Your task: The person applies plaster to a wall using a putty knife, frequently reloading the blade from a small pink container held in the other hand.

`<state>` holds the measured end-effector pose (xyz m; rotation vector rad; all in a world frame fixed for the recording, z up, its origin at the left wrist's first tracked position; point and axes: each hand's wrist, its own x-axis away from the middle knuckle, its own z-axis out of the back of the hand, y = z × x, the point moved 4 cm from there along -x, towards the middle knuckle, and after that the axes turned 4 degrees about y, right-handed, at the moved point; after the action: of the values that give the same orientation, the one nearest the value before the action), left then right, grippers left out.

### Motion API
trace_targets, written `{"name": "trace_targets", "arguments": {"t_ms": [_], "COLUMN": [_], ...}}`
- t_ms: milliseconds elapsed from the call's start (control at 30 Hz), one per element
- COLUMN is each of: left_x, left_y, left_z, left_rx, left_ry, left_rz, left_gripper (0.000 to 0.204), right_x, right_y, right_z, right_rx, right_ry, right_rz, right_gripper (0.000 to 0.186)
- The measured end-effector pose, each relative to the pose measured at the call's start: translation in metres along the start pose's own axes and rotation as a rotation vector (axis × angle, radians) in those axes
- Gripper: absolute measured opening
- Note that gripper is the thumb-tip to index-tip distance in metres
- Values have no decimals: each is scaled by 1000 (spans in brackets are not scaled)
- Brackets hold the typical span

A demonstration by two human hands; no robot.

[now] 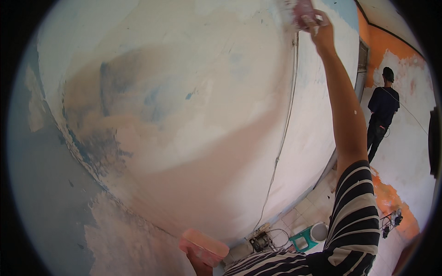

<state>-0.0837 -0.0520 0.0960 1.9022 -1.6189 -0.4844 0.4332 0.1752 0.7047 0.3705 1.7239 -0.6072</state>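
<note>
My right arm stretches up along the wall (221, 101). At the top, my right hand (321, 28) grips a flat reddish putty spreader (304, 14) held to the wall surface; motion smears its outer edge. Whitish smears coat the fingers. Low in the view, my left hand (199, 264) is closed around a pink rectangular putty tray (205, 247), its fingers partly hidden beneath it. Cream and white patches cover the wall, with blue paint showing through in places.
A thin cable (286, 122) runs down the wall near my right arm. On the tiled floor stand a round bucket (318, 231), a green-framed object (301, 243) and a small machine (261, 242). Another person (385, 108) stands at the far right, facing an orange-and-white wall (410, 69).
</note>
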Motion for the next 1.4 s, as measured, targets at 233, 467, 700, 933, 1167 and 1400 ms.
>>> {"name": "trace_targets", "arguments": {"t_ms": [233,467,700,933,1167,1400], "left_x": [5,1,9,3,9,-9], "left_y": [3,-13,-6,-22,-28,-34], "left_z": [2,-4,-5,-9,-31,-45], "left_rx": [19,11,3,21,27,-3], "left_ry": [-15,66,-32,82,51,-3], "left_rz": [5,56,9,39,38,-69], "left_gripper": [69,77,78,77,75,71], "right_x": [123,37,132,29,147,12], "right_y": [-76,-9,-82,-18,-72,6], "right_z": [-69,-8,-68,-5,-75,16], "right_rx": [-322,-56,-142,20,-103,23], "right_ry": [-489,8,-472,31,-607,197], "right_rz": [47,52,21,82,53,135], "right_gripper": [32,36,30,29,27,31]}}
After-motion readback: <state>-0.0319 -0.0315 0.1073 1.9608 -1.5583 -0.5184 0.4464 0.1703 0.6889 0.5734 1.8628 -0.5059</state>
